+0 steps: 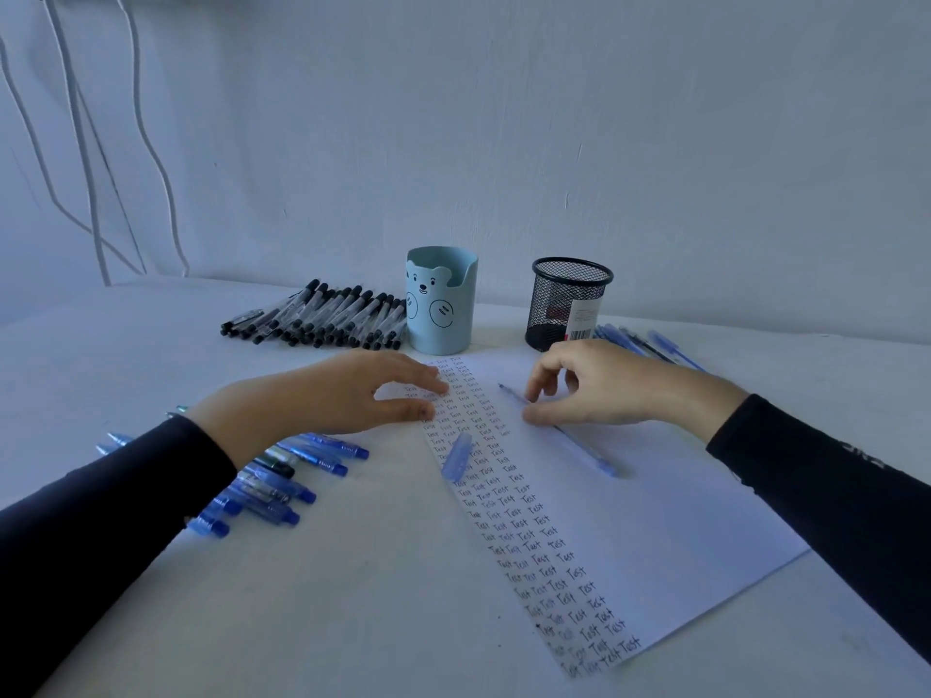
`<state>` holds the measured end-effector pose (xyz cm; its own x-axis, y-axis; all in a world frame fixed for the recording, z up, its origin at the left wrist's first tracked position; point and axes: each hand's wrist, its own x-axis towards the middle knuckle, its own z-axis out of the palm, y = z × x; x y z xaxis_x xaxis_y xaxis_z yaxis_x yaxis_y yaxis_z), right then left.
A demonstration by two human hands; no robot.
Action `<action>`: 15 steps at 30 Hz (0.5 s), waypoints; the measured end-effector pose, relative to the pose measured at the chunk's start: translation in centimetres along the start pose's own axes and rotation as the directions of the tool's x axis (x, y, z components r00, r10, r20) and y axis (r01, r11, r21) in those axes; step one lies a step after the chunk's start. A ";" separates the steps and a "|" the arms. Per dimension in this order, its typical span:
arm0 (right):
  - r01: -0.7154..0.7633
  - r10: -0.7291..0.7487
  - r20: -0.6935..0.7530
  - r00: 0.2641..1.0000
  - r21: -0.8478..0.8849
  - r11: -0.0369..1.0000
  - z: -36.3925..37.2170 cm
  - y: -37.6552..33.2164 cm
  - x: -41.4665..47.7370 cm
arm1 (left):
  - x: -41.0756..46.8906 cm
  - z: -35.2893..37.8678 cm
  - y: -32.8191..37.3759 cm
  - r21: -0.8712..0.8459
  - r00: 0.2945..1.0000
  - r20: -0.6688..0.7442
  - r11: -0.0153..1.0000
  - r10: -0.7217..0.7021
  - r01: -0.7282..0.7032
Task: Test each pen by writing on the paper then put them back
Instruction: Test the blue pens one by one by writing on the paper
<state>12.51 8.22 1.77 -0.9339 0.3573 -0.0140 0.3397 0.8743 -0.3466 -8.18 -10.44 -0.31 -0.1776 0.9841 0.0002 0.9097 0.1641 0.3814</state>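
A white paper (680, 496) lies on the table, with columns of the handwritten word "Test" down its left side. A light blue pen (584, 453) lies uncapped and slanted on the paper, tip pointing away from me. My right hand (614, 385) pinches its front part between thumb and index finger. The pen's blue cap (457, 455) lies loose on the written columns. My left hand (327, 395) rests flat on the paper's upper left edge, fingers straight.
A row of black-capped pens (322, 314) lies at the back left beside a blue bear cup (441, 304). A black mesh holder (569, 304) stands to its right, with blue pens (650, 342) behind my right hand. More blue pens (282, 476) lie under my left forearm.
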 end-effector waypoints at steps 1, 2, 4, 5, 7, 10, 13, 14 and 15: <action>0.022 -0.022 -0.004 1.000 0.028 0.999 0.1 -0.1 0.0 | 0.0 0.0 0.0 -0.001 1.000 0.000 1.000 -0.001 0.001; 0.051 -0.051 -0.006 0.999 0.072 0.996 0.2 -0.1 0.0 | 0.0 0.0 0.1 0.000 1.000 0.000 1.000 -0.001 0.001; 0.112 -0.113 0.000 0.994 0.118 0.987 0.3 0.0 0.1 | -0.1 0.0 0.1 0.001 1.000 0.001 1.000 -0.003 0.003; 0.143 -0.144 -0.002 0.990 0.120 0.982 0.3 0.1 0.1 | -0.1 0.0 0.1 0.000 1.000 0.001 1.000 -0.004 0.004; 0.203 -0.200 -0.038 0.979 0.103 0.974 0.6 0.2 0.3 | -0.1 0.0 0.0 -0.004 1.000 0.001 1.000 -0.007 0.007; 0.283 -0.276 -0.093 0.957 0.074 0.956 1.2 0.0 0.5 | 0.0 0.1 0.0 0.004 1.000 -0.003 1.000 -0.003 0.003; 0.329 -0.320 -0.113 0.941 0.072 0.942 1.6 -0.2 0.6 | 0.0 0.0 -0.1 0.010 1.000 -0.003 1.000 0.003 -0.003; 0.339 -0.329 -0.116 0.937 0.074 0.938 1.7 -0.3 0.6 | 0.0 0.0 -0.1 0.013 1.000 -0.002 1.000 0.006 -0.006; 0.349 -0.339 -0.118 0.933 0.079 0.934 1.8 -0.4 0.6 | 0.0 0.0 -0.1 0.015 1.000 -0.001 1.000 0.009 -0.009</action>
<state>11.59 7.48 0.24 -0.9737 0.0756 0.2150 -0.0178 0.9153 -0.4023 -8.27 -10.48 -0.37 -0.1703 0.9854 0.0048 0.9168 0.1566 0.3673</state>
